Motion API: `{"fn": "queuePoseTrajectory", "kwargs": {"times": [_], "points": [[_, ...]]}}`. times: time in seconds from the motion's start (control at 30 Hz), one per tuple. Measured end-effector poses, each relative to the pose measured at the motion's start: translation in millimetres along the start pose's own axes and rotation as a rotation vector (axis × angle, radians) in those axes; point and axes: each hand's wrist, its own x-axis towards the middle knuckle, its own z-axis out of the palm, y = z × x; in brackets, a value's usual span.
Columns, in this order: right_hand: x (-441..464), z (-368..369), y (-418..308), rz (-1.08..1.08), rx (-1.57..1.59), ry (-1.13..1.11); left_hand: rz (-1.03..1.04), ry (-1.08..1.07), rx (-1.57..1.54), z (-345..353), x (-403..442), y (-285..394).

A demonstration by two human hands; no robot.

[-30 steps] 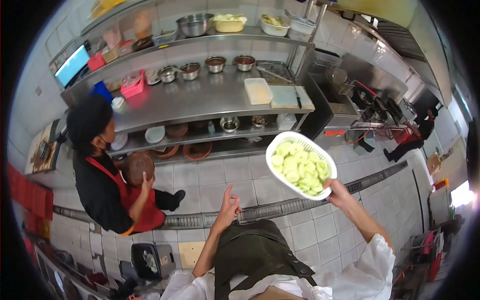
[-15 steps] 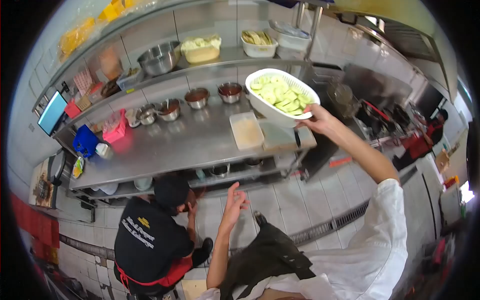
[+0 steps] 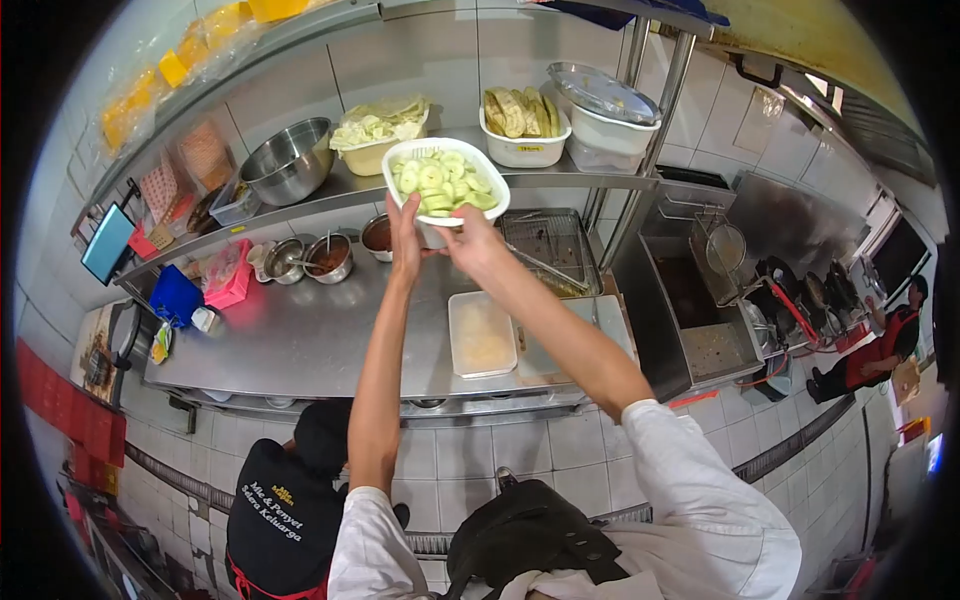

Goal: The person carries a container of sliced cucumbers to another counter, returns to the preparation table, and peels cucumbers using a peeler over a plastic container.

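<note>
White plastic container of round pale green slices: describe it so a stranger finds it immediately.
Find the long grey metal shelf above the steel counter. In front of it, the left hand and right hand hold up the white plastic container. Unlike the white plastic tub of long slices on that shelf, it holds round pale green slices.

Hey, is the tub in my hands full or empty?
Full, or close to it: pale green slices fill the tub nearly to its rim.

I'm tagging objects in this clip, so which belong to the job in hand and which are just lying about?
In the job:
- left hand
- right hand
- white basket
- pale green slices

Apparently just lying about:
- large steel bowl
- pink basket
- wire strainer
</note>
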Motion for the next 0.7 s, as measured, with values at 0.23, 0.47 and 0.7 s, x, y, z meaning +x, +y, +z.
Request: {"fn": "queuePoseTrajectory", "kwargs": {"times": [0.23, 0.47, 0.7], "points": [[-34.4, 28.1, 16.7, -0.125, 0.099, -0.024, -0.194, -0.014, -0.086, 0.2, 14.7, 26.4], [-7.3, 37.1, 21.8, -0.134, 0.007, -0.095, -0.212, -0.072, -0.288, -4.1, 59.6, 14.5], [-38.9, 15.7, -17.9, 0.139, -0.28, -0.247, -0.262, 0.025, -0.356, -21.8, 67.6, -5.8]]}}
